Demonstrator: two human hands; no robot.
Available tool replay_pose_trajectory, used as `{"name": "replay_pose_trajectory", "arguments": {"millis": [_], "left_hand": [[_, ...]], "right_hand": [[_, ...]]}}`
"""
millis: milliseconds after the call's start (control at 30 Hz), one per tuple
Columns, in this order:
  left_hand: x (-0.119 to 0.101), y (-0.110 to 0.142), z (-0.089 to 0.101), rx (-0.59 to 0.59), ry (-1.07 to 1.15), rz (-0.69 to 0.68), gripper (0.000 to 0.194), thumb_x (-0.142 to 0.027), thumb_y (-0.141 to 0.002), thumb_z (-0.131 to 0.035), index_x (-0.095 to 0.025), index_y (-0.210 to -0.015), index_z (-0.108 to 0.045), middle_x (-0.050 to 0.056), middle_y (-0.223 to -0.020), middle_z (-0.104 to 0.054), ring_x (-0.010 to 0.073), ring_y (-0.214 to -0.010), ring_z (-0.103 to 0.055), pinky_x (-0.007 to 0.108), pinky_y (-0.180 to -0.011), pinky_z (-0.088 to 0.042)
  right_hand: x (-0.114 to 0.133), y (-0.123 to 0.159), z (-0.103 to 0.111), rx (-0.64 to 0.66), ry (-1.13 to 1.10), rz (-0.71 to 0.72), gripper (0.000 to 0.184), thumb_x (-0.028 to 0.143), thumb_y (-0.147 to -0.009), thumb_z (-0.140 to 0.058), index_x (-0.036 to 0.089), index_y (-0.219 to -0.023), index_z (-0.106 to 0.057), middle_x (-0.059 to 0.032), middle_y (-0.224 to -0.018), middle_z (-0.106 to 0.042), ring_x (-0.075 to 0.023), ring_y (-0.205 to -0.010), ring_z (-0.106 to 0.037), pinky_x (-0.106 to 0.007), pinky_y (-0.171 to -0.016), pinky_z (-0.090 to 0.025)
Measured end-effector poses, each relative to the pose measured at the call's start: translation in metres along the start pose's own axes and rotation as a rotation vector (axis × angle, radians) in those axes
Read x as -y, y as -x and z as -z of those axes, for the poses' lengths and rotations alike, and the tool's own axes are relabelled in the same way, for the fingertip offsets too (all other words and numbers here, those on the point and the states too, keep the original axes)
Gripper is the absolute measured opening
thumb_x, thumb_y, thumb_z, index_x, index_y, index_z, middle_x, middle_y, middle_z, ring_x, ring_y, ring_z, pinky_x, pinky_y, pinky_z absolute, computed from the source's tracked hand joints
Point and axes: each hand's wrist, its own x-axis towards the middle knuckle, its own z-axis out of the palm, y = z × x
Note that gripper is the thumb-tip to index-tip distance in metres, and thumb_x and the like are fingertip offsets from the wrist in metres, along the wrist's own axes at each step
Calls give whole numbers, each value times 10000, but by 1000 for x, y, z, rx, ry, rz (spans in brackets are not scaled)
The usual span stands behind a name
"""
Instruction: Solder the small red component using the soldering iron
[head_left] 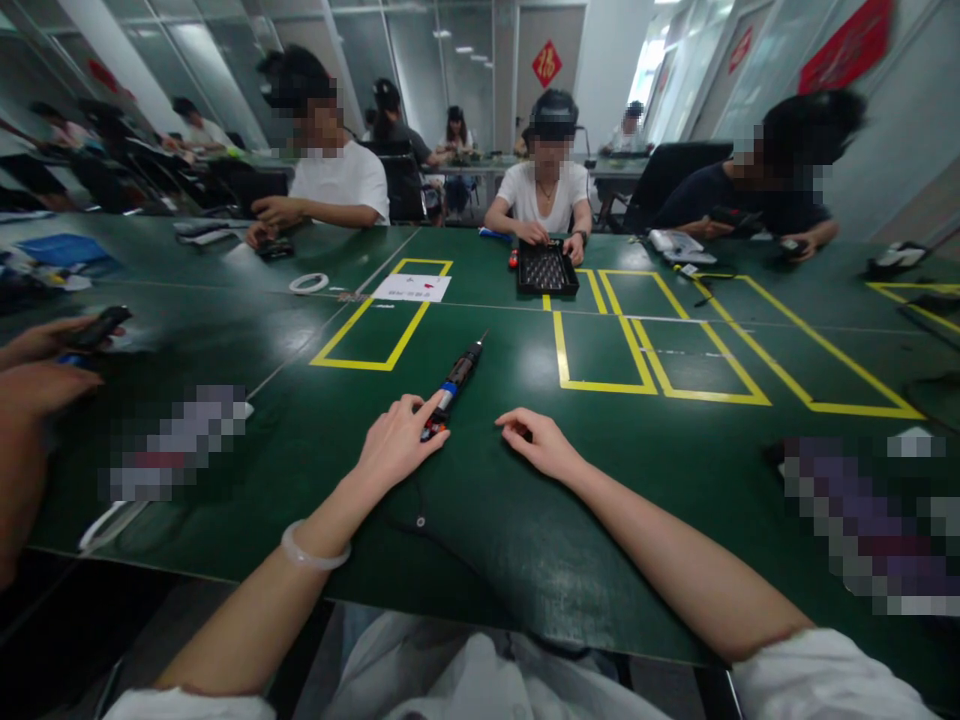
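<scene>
An electric screwdriver [458, 376] with a dark body, a blue band and a thin metal bit lies slantwise on the green table, its tip pointing away and to the right. My left hand [400, 437] is closed around its rear end, where small red and orange parts show by the thumb. A thin black cord [450, 558] runs from near that hand towards the table's front edge. To the right of the tool, my right hand [541, 440] rests on the tabletop, fingers loosely bent and apart, with nothing seen in it.
Yellow tape rectangles [604, 386] mark the green table [480, 480]. A printed white sheet [412, 289] and a white cable coil [308, 284] lie ahead left. Across, a person works over a black tray [548, 268]. Blurred-out objects lie at both sides; other people sit around.
</scene>
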Motion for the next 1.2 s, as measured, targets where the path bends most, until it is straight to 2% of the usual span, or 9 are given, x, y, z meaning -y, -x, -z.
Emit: {"name": "replay_pose_trajectory", "arguments": {"millis": [333,533,633,733,867,967,1067,1133,1200], "left_hand": [[129,11,-3,91,-58,354,683,-581,-900,-324,-240,-1489,-269,189,-1300,-444,348,-1107,-504,414,-871,-425],[175,8,1,139,-73,481,653,-519,-919,-384,-213,-1481,-257,188,-1382,-416,317,-1156,-467,353,-872,-404],[184,5,5,147,-135,497,628,-479,-924,-416,-215,-1473,-263,152,-1392,-431,271,-1142,-475,290,-858,-390],[182,4,8,156,-204,536,596,-482,-922,-423,-235,-1450,-294,117,-1389,-445,258,-1108,-485,261,-800,-383],[169,9,10,28,-304,527,503,-465,-910,-448,-205,-1340,-436,110,-1323,-490,259,-1088,-498,254,-724,-377],[160,12,10,-38,-241,592,458,-469,-902,-446,-173,-1249,-484,102,-1183,-576,242,-995,-552,248,-652,-370],[158,14,13,4,-174,710,430,-518,-904,-399,-190,-1155,-516,73,-1064,-630,236,-896,-583,253,-630,-369],[156,13,17,-1,-181,699,427,-517,-918,-353,-185,-1119,-532,78,-1072,-630,243,-895,-588,267,-644,-382],[148,8,23,-76,-188,635,441,-495,-933,-314,-164,-1121,-537,103,-1107,-619,258,-917,-592,286,-660,-396]], "right_hand": [[-1,0,0,22,50,6,164,169,-882,-532,183,-995,-650,-31,-882,-655,-136,-739,-581,-258,-689,-448],[-3,-1,0,35,79,20,161,169,-886,-538,191,-988,-660,-34,-891,-663,-148,-774,-593,-273,-714,-460],[-2,-1,1,40,86,22,153,162,-882,-541,190,-972,-662,-35,-894,-664,-150,-781,-596,-274,-720,-463],[-2,-1,1,42,88,31,150,154,-879,-544,190,-962,-663,-38,-905,-666,-153,-797,-599,-280,-737,-464],[-3,-2,2,43,89,37,146,147,-875,-548,185,-956,-663,-39,-906,-669,-158,-817,-599,-285,-748,-465],[-2,-2,2,45,91,34,141,145,-874,-552,185,-951,-663,-38,-901,-668,-157,-809,-597,-284,-745,-464],[0,-2,2,51,99,30,141,138,-871,-552,188,-944,-663,-35,-886,-668,-158,-806,-596,-284,-741,-461],[1,-2,3,55,107,27,141,136,-867,-556,189,-941,-663,-34,-878,-667,-159,-802,-595,-284,-734,-458],[2,-2,3,57,112,30,140,138,-863,-559,188,-942,-664,-35,-872,-666,-160,-796,-593,-284,-729,-456]]}}
